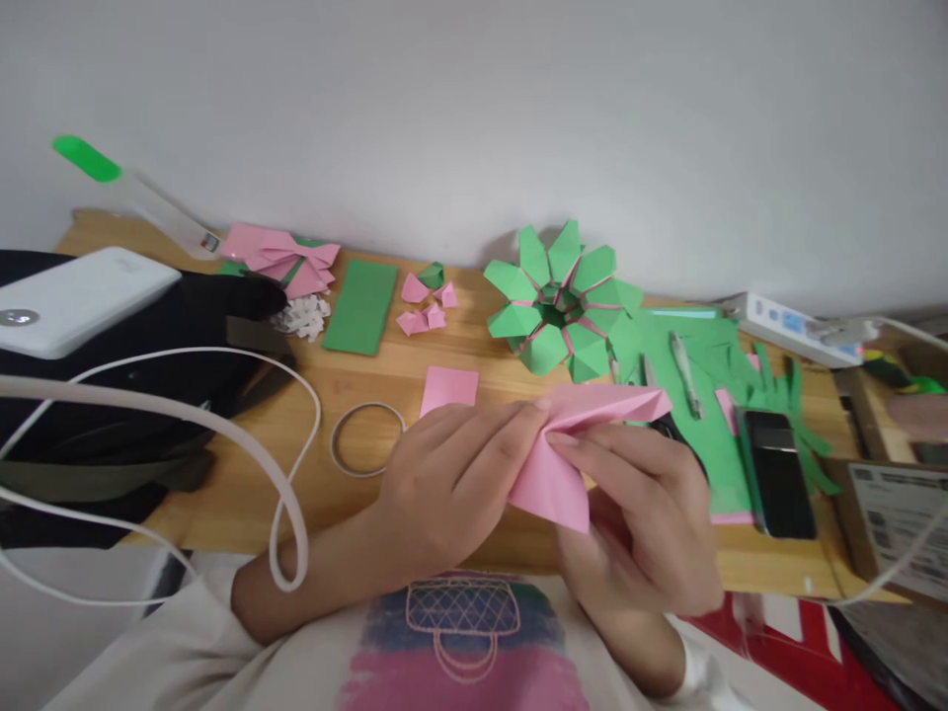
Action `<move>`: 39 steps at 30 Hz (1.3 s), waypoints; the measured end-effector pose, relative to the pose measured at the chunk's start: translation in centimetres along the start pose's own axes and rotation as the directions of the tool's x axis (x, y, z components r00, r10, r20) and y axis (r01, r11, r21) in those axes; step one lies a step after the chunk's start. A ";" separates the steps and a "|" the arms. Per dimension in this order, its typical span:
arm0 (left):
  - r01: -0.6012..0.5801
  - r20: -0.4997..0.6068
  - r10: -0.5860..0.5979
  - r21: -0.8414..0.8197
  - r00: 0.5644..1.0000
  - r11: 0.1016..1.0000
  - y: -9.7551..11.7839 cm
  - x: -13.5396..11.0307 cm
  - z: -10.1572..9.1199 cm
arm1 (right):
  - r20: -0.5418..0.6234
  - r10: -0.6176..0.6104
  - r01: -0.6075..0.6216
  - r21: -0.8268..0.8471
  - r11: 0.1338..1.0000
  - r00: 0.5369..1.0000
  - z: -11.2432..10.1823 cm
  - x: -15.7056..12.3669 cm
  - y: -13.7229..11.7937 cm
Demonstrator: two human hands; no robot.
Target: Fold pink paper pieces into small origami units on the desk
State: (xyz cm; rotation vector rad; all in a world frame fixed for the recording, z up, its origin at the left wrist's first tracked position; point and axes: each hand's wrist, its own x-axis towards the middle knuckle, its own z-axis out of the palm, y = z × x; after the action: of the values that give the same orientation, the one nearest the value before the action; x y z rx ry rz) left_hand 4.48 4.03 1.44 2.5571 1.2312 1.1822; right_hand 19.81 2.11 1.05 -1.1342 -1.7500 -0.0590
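Between my two hands is a partly folded piece of pink paper (552, 484), held up above the front of the table. My left hand (451, 484) pinches its left side, fingers pressed together near the crease. From the right, my right hand (644, 513) grips the same paper, its fingertips at the middle fold. One flap points out to the upper right and another hangs downward. Just behind my left hand lies a small pink paper square (449, 388). A green and pink folded paper flower (559, 301) stands behind the hands, by the wall.
Left of the hands lie a tape ring (368, 438), a green paper stack (361, 307), small pink folded pieces (424, 318) and a power bank (85, 296). White cables (296, 513) loop at left. On the right are a phone (780, 474), a pen-like cutter (685, 375) and a power strip (796, 329).
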 end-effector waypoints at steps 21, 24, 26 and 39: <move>0.476 0.384 -0.283 -0.667 0.879 0.573 -1.1 0.7 -0.6 | 0.154 0.071 -0.090 0.114 0.989 0.985 0.1 0.7 0.6; 0.506 0.399 -0.311 -0.684 0.863 0.525 -1.2 0.5 -0.1 | 0.212 0.072 -0.101 0.129 0.986 0.975 0.0 0.8 0.7; 0.532 0.415 -0.334 -0.693 0.846 0.486 -1.2 0.3 0.0 | 0.227 0.072 -0.106 0.145 0.984 0.971 0.0 0.9 0.7; 0.645 0.503 -0.442 -0.715 0.742 0.269 -1.7 0.3 0.5 | 0.227 0.233 -0.254 0.068 0.965 0.945 -0.5 0.6 0.1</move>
State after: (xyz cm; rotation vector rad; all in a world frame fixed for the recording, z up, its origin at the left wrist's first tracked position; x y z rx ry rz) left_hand 3.84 5.53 0.65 1.2486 0.9406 0.9366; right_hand 20.21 2.32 1.70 -1.3172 -1.7663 0.3089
